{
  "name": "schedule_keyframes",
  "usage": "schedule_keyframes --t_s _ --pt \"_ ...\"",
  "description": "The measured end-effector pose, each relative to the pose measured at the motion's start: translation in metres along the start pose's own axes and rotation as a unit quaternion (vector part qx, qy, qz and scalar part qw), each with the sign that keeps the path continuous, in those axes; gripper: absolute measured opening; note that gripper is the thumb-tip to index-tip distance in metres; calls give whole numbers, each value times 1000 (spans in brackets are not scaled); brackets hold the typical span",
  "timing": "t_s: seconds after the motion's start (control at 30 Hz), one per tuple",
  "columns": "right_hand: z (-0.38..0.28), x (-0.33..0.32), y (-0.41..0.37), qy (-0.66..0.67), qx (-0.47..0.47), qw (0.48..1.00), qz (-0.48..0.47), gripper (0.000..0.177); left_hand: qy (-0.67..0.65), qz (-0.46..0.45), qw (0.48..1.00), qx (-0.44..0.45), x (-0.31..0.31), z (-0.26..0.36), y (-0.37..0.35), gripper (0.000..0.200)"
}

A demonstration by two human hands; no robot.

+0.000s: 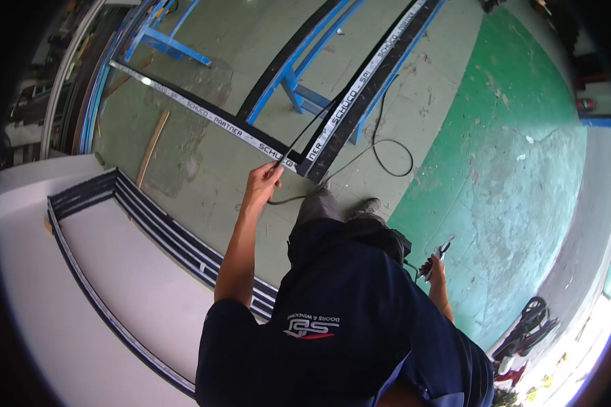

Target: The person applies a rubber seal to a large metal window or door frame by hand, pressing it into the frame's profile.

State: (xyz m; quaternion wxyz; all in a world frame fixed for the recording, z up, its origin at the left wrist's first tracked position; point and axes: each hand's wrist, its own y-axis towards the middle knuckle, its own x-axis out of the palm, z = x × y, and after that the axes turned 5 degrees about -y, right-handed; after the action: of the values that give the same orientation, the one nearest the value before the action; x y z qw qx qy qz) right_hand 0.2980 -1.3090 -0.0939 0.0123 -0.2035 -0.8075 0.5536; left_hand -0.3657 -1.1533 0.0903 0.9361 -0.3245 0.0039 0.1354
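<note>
My left hand is closed on a thin black strip, near the corner of a black frame covered with white printed tape. The strip rises from my fingers toward the frame's long right bar, and a loose end hangs below the hand. Low at my right side, my right hand grips a tool with metal jaws and dark handles, held away from the frame. Its exact type is hard to make out.
Blue trestles stand under the frame. Thin black cord loops over the floor by my feet. Another black frame lies on a pale surface at left. Coiled dark cable or hose sits at lower right.
</note>
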Motion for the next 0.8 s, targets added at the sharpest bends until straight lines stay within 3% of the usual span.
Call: schedule_keyframes --t_s 0.1,0.2,0.3,0.33,0.43,0.47,0.67,0.8 --pt "-64 -10 29 -37 -34 998 23 32 38 59 997 44 24 -2 15 34" --pt "-108 -9 30 -23 -112 993 -37 34 46 91 992 73 42 -5 28 32" --pt "-139 21 17 -18 -140 989 -35 34 219 163 919 284 42 -40 57 32" --pt "-147 34 10 -32 -127 991 -18 34 244 169 925 237 43 -35 55 32" --pt "-155 73 -11 -83 -103 991 7 35 283 272 874 285 50 -24 50 27" --pt "-155 86 -16 -93 -104 990 7 35 251 280 880 291 51 -27 54 24" --pt "-147 121 -17 -127 -85 988 -36 38 314 258 863 301 54 -29 55 15" --pt "-153 127 3 -139 -67 986 -63 37 375 255 858 242 63 -21 53 15"
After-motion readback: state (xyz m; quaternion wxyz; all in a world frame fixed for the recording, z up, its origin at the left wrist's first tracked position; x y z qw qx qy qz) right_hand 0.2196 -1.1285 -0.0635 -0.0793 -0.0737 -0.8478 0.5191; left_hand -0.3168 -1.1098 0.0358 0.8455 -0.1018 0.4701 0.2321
